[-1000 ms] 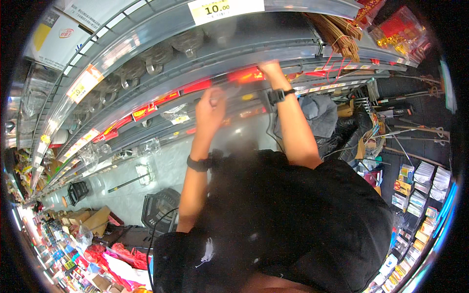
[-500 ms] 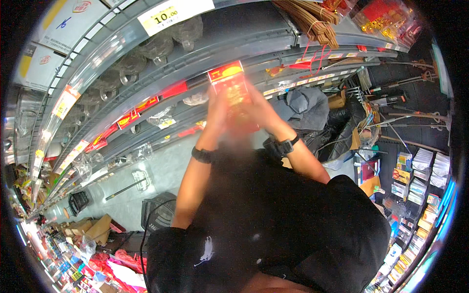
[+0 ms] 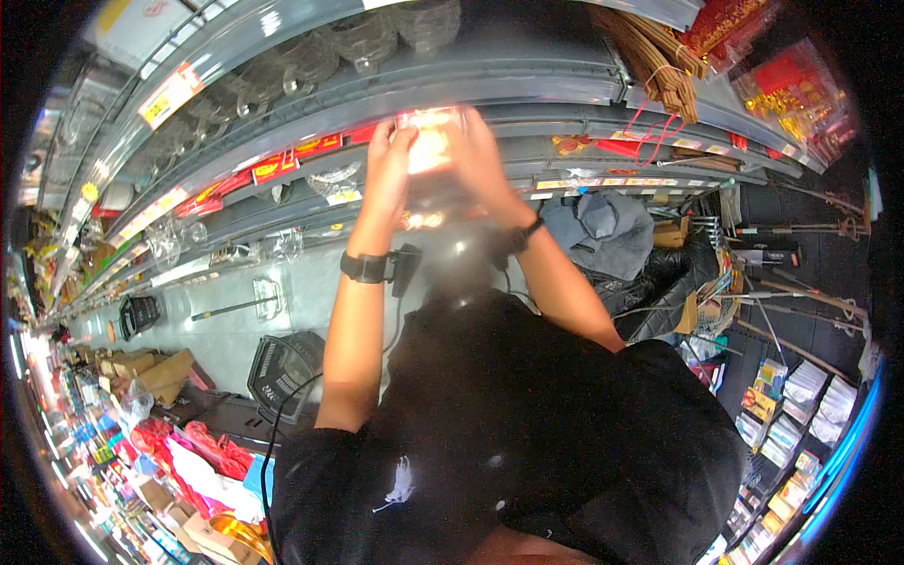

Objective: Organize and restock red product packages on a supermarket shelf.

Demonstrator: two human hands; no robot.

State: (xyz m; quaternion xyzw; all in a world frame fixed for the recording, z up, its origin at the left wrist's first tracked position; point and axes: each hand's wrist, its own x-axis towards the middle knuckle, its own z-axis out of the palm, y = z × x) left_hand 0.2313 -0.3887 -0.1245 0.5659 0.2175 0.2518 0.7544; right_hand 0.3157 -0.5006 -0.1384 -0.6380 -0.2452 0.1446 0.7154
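Observation:
A red flat package (image 3: 433,141) with a shiny front, largely washed out by glare, is held upright between both hands at the shelf edge. My left hand (image 3: 388,165) grips its left side, with the thumb on the front. On the opposite side my right hand (image 3: 478,165), smeared by motion, closes on the package's right edge. The contents of the package cannot be made out. Just behind it runs the grey shelf (image 3: 527,87).
Clear glass or plastic vessels (image 3: 363,42) line the upper shelf. Red packets (image 3: 275,168) lie on the shelf below, at the left. Bundled brown sticks (image 3: 659,71) overhang the shelf at the right. Grey cloth (image 3: 603,231) and a black basket (image 3: 285,369) are lower down.
My hands have raised the package slightly and brought it closer to the shelf. Glare now covers its front. The whole view has shifted, with the shelves moving right.

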